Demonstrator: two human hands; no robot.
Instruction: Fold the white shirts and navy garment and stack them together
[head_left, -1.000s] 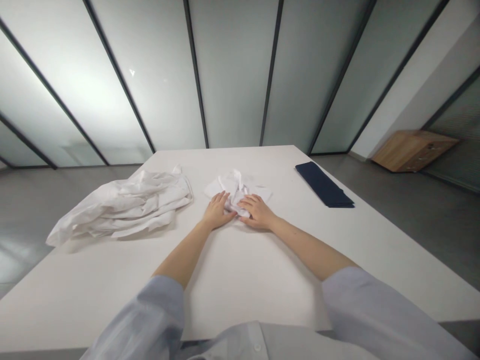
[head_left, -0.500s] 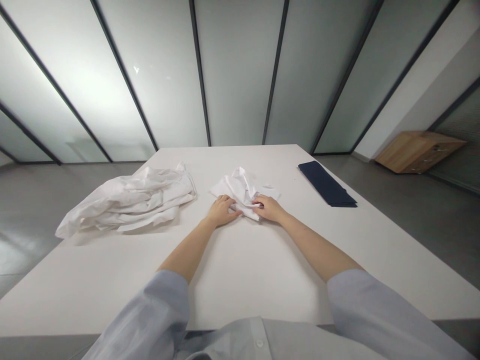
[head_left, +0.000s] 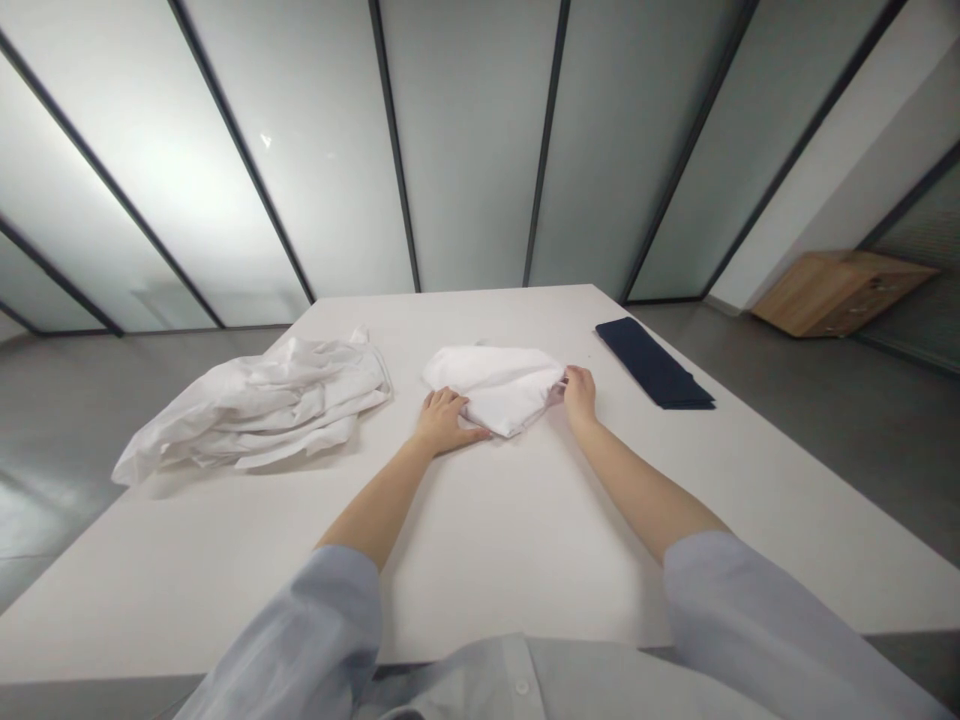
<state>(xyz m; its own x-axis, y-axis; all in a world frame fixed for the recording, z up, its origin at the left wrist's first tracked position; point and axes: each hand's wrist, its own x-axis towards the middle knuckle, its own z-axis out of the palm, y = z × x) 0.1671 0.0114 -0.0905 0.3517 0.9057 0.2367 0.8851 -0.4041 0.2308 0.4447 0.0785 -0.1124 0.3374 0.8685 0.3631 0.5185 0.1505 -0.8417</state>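
Observation:
A small white cloth point(head_left: 499, 380) lies partly spread at the middle of the table, its near corner pointing toward me. My left hand point(head_left: 444, 420) rests on the cloth's left near edge, fingers apart and thumb stretched along the near side. At the right end, my right hand point(head_left: 580, 395) pinches the cloth's edge between thumb and fingers, slightly raised. The underside of the cloth and part of the right fingertips are hidden.
A heap of crumpled white fabric point(head_left: 277, 400) lies on the left of the white table point(head_left: 517, 540), hanging over its left edge. A folded dark navy cloth point(head_left: 652, 365) lies at the right. Beyond stand frosted glass panels point(head_left: 472, 150) and a wooden cabinet point(head_left: 832, 290).
My right hand has moved to the right, drawing the cloth's edge with it. The cloth has gone from bunched to flatter and wider. My left hand has stayed nearly in place.

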